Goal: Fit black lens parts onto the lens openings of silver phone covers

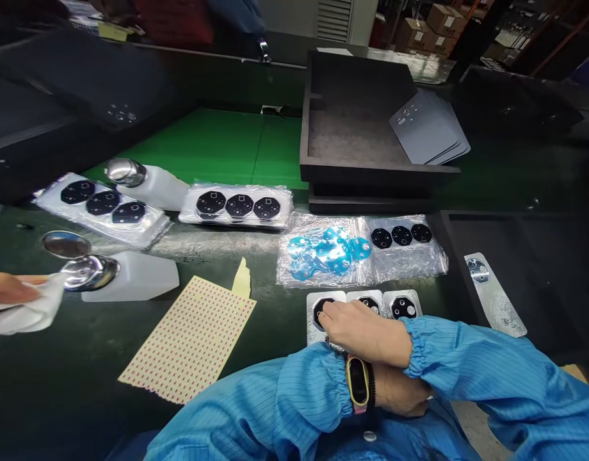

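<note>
Our right hand (pixel 366 333) presses flat fingers on the near silver three-lens strip (pixel 400 306), left hand (pixel 403 390) tucked under, grip unclear, blue films (pixel 326 251) just beyond.

— What carried it all?
— A dark worktop (pixel 59 384), with a green mat (pixel 217 147) further back.
— And lying on it?
— A dotted sticker sheet (pixel 191 339), two white dispenser bottles (pixel 131 275) (pixel 153 182), clear bags of black discs (pixel 237 206) (pixel 102 206) (pixel 404 246), a bag of blue parts (pixel 326 251), three silver plates (pixel 366 304) side by side, and stacked black trays (pixel 366 169) behind
</note>
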A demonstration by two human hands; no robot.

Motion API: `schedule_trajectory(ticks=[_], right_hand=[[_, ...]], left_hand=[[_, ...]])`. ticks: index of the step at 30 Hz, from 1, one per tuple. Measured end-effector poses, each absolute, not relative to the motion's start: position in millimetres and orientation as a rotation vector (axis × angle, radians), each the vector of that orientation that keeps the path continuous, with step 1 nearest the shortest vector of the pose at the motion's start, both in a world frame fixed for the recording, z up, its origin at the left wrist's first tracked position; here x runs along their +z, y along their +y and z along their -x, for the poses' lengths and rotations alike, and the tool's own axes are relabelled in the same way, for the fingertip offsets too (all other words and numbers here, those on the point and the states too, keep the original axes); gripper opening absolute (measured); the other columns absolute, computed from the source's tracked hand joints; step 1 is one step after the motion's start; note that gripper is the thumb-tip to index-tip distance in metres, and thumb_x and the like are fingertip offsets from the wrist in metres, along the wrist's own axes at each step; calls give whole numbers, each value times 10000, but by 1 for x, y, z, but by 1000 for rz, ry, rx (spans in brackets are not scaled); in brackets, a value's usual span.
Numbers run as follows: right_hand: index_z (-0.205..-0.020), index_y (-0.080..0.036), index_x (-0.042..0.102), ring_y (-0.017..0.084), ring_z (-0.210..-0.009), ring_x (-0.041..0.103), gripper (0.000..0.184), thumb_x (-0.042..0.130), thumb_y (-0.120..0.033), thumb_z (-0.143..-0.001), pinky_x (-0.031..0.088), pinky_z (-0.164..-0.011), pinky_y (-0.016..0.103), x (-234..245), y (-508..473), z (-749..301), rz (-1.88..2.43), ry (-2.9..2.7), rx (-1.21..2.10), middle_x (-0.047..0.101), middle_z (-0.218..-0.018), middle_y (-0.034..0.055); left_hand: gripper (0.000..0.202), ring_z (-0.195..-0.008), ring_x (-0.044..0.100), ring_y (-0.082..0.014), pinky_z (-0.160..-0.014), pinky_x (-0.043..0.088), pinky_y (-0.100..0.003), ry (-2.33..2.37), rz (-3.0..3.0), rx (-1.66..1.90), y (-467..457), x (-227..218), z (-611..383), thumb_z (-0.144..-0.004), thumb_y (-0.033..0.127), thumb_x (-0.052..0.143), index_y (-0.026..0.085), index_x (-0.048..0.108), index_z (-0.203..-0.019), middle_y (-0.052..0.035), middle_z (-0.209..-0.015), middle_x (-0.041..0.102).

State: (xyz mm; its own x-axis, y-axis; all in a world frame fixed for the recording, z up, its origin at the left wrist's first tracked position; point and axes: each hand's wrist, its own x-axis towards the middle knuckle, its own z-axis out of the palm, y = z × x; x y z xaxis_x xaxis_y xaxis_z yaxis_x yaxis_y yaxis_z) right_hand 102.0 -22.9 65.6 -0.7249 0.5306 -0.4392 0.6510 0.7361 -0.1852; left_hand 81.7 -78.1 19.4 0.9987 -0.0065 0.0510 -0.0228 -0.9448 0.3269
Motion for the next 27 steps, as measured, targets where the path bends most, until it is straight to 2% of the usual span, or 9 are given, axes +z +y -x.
schedule_trajectory(ticks=[4, 7, 12, 15, 18, 21, 24, 27], right_hand=[[-904, -83, 588, 195, -695, 535, 149, 446, -39, -905, 213, -410, 310, 68, -22, -101, -916, 2566, -472, 549, -827, 85], [-920, -81, 588, 198, -705, 546, 154, 436, -54, -919, 220, -416, 307, 68, -22, -100, -925, 2562, -485, 558, -829, 90], [-910, -74, 593, 202, -701, 555, 156, 445, -25, -898, 209, -424, 306, 66, -22, -100, -966, 2568, -538, 573, -819, 101], [-887, -72, 608, 192, -671, 545, 142, 481, -12, -868, 213, -436, 307, 67, -18, -104, -1000, 2588, -611, 586, -806, 96], [-873, -82, 611, 146, -668, 535, 74, 538, -86, -882, 328, -506, 275, 73, -11, -112, -1064, 2611, -734, 599, -821, 65], [-909, -75, 599, 118, -729, 523, 128, 498, -148, -934, 400, -625, 240, 79, -5, -119, -1174, 2632, -826, 597, -865, 61], [-902, -74, 593, 114, -702, 477, 127, 488, -138, -933, 371, -600, 235, 79, -2, -120, -1220, 2640, -851, 577, -841, 58], [-848, -83, 588, 110, -659, 427, 99, 516, -115, -908, 319, -559, 236, 75, -3, -117, -1185, 2636, -831, 554, -802, 43]], left_hand=[[380, -1147, 564, -119, -814, 437, -209, -133, -2839, -30, -75, 24, -79, -941, 360, 466, 205, 623, -1249, 43, -1312, 593], [416, -1169, 557, -134, -883, 425, -220, -138, -2851, -58, -75, 27, -78, -955, 349, 435, 194, 569, -1317, 36, -1399, 515], [505, -1202, 540, -164, -949, 408, -226, -183, -2849, -44, -72, 29, -81, -926, 364, 467, 153, 499, -1385, -1, -1440, 466], [464, -1185, 554, -180, -968, 404, -225, -200, -2843, -16, -70, 26, -81, -904, 362, 499, 179, 570, -1325, -2, -1359, 555], [406, -1071, 606, -206, -905, 450, -254, -195, -2836, 19, -71, 21, -80, -909, 349, 469, 167, 641, -1228, -32, -1166, 676], [438, -974, 617, -227, -886, 464, -309, -181, -2832, 67, -72, 17, -78, -915, 343, 417, 119, 626, -1228, -61, -1071, 704], [436, -1046, 594, -227, -929, 443, -327, -197, -2832, 104, -72, 17, -78, -914, 328, 421, 100, 610, -1233, -75, -1152, 676], [425, -1213, 521, -218, -945, 431, -315, -235, -2834, 133, -71, 18, -78, -926, 322, 423, 101, 587, -1250, -87, -1324, 570]])
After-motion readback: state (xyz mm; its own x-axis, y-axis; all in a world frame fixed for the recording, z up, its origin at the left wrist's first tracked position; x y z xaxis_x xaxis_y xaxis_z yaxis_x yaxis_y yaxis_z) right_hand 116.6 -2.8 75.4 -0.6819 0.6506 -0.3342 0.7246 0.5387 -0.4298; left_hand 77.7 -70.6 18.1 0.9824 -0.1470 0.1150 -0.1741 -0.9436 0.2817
